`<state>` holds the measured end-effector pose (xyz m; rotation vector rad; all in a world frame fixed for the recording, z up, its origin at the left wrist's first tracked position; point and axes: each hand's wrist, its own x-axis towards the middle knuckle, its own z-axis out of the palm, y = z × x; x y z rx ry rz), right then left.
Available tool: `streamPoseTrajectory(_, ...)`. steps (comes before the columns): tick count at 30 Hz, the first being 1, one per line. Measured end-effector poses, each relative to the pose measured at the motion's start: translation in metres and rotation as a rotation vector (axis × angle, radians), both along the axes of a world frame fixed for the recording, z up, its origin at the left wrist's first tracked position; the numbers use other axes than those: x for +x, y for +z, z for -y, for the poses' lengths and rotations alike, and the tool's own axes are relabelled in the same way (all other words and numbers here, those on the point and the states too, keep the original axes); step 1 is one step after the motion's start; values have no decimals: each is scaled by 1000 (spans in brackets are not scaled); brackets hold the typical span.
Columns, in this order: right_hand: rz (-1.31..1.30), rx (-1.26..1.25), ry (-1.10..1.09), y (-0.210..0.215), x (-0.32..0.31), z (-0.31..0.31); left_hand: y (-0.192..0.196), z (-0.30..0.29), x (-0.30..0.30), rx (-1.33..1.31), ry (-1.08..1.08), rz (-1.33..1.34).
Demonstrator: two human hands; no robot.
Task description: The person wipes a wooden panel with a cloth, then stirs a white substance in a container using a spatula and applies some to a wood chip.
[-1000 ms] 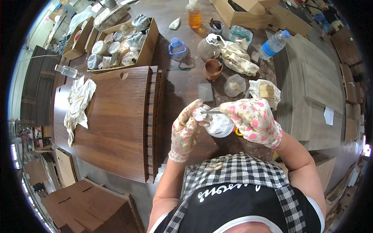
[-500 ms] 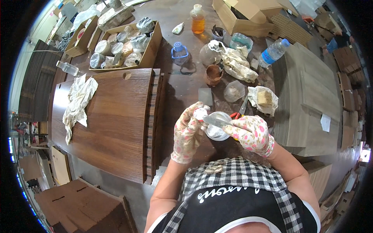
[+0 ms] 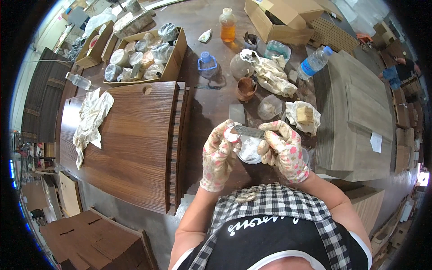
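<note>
Both hands wear flowered work gloves. My left hand (image 3: 218, 157) pinches a small round piece coated in white paste (image 3: 230, 135); its kind is not clear. In my right hand (image 3: 288, 152) is a flat grey scraper blade (image 3: 248, 131), held level, its far end against the white-coated piece. Below the blade, between my hands, stands a round tub of white powder or paste (image 3: 250, 151), partly covered by the right glove. Just beyond lies a grey rectangular pad (image 3: 236, 114). A clear plastic cup (image 3: 270, 107) and a yellowish block on a white cloth (image 3: 305, 115) are beyond the right hand.
Brown wooden panels (image 3: 126, 144) are stacked at left with a white rag (image 3: 92, 119) on top. Grey panels (image 3: 355, 117) stand at right. Farther off are a carton of wrapped jars (image 3: 177, 56), a blue-capped jug (image 3: 208, 67), a copper-coloured cup (image 3: 246, 90) and a water bottle (image 3: 313, 63).
The scraper blade has turned from slanting to nearly level, its tip now over the white-coated piece. My right hand has shifted slightly and curled its fingers. The red-handled tool is now hidden.
</note>
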<state>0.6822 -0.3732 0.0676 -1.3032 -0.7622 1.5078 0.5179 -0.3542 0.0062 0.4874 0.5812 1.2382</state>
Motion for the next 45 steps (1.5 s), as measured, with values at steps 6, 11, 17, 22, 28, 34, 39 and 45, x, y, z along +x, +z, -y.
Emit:
streamPoseTrajectory(6,-51,-115,-52,-8,12,5,1,-2,1,8,-2,-23)
streamPoseTrajectory(11,-32,-3,-117,-15,23,7,-2,-9,-8,2,65,-52)
streamPoseTrajectory(17,277,32,64,-26,39,18,-14,-15,-18,62,120,12)
streamPoseTrajectory(22,743,334,176,-29,32,16,-17,-15,-17,110,60,8)
streamPoseTrajectory(28,297,43,48,-24,35,15,-14,-14,-16,81,78,-90)
streamPoseTrajectory(34,359,437,-43,-17,36,-1,-7,-11,-12,77,-22,-210)
streamPoseTrajectory(39,516,331,-260,-51,65,-16,-5,-11,-10,134,55,-293)
streamPoseTrajectory(45,1060,452,-205,-79,81,-43,-9,-15,-5,92,49,-220)
